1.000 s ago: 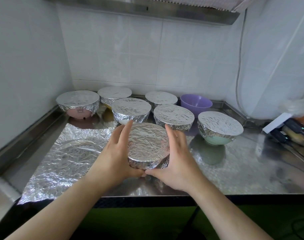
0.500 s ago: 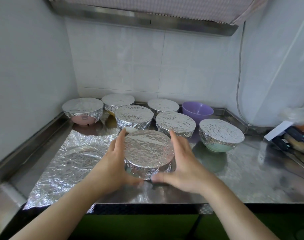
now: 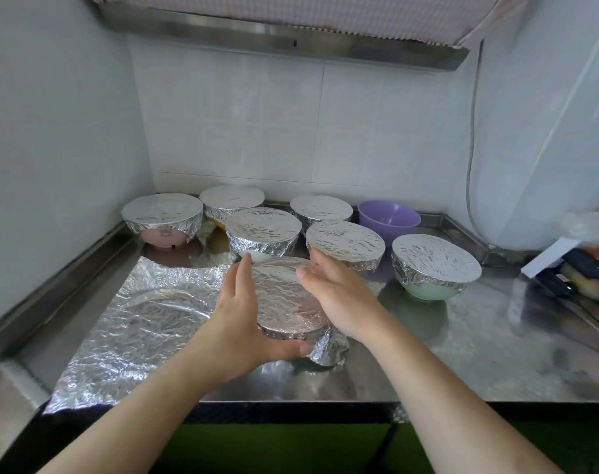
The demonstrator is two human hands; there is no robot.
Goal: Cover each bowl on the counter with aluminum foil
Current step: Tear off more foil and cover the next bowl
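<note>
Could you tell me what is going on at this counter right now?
A person is wrapping bowls in aluminum foil. Both hands, left hand and right hand, cup the sides of the nearest foil-covered bowl, pressing the foil around its rim. Six other covered bowls stand behind it. The purple bowl at the back is uncovered, and a loose foil sheet lies flat on the left of the counter.
</note>
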